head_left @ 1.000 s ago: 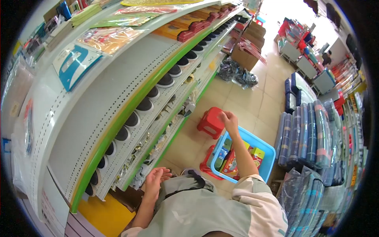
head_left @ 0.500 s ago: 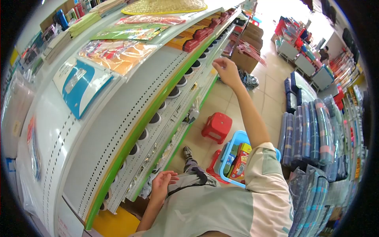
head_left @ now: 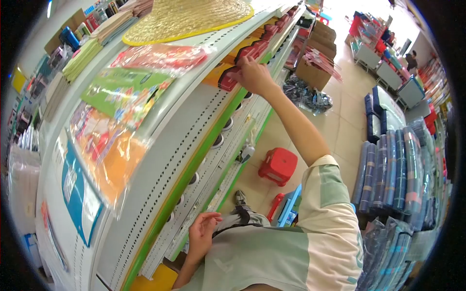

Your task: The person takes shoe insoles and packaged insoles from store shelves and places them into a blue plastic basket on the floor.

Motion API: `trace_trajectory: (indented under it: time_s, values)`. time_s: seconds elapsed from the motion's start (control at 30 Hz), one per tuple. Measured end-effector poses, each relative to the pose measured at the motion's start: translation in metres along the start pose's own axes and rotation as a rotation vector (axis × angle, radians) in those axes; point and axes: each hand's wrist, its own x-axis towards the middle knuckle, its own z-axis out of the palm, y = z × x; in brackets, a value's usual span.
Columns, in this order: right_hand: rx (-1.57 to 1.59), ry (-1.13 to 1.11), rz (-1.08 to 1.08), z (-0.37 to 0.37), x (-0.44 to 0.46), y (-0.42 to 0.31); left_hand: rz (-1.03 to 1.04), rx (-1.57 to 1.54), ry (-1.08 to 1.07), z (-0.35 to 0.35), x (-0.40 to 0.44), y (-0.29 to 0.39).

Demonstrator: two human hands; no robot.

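My right hand (head_left: 256, 76) reaches to the upper shelf, its fingers bent against the front end of a red and yellow packet (head_left: 228, 77). More packets of the same kind (head_left: 252, 48) stand in a row behind it. My left hand (head_left: 203, 234) hangs near my waist beside the lower shelf, its fingers loosely curved and apart, with nothing in them. Along the shelf front runs a green edge strip (head_left: 194, 157). Under it sit several dark round items with white rims (head_left: 218, 141).
A straw hat (head_left: 189, 22) and plastic-wrapped packs (head_left: 128, 92) lie on the top shelf. On the floor are a red stool (head_left: 278, 166), a blue basket (head_left: 290, 206) partly behind my sleeve, and a cardboard box (head_left: 313, 72). Wrapped rolled goods (head_left: 388, 169) stand at right.
My right hand has moved left from in front of the shelf onto the red and yellow packets. My left hand stays near my waist. The view has shifted, bringing the hat and top shelf nearer.
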Motion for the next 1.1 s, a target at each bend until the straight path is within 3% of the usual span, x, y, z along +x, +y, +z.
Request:
trace_trajectory:
  time_s: [0.23,0.37,0.47,0.57,0.77,0.83,0.93,1.0,1.1]
  values:
    - [0.064,-0.04,0.013,-0.002,0.007,-0.008,0.003,0.057,-0.015,0.029,0.052,0.023]
    - [0.136,-0.293,0.07,-0.017,0.019,-0.017,-0.011,0.069,-0.021,0.04,0.078,0.032]
    - [0.252,-0.311,-0.083,0.008,0.029,-0.006,-0.009,0.086,-0.019,0.044,0.089,0.036]
    - [0.287,-0.353,-0.088,0.004,0.036,-0.011,-0.014,0.069,-0.014,0.045,0.097,0.034]
    - [0.888,-0.659,-0.133,0.024,0.061,-0.003,-0.02,0.051,0.013,0.047,0.097,0.03]
    - [0.851,-0.586,-0.062,0.006,0.06,-0.023,-0.022,0.043,0.023,0.048,0.093,0.03]
    - [0.793,-0.489,-0.177,0.009,0.061,-0.037,-0.004,0.028,0.04,0.044,0.084,0.028]
    - [0.689,-0.32,-0.481,0.051,0.07,-0.024,-0.006,0.024,0.05,0.041,0.075,0.028]
    - [0.762,-0.516,-0.347,0.053,0.07,-0.023,-0.008,0.029,0.059,0.034,0.064,0.03]
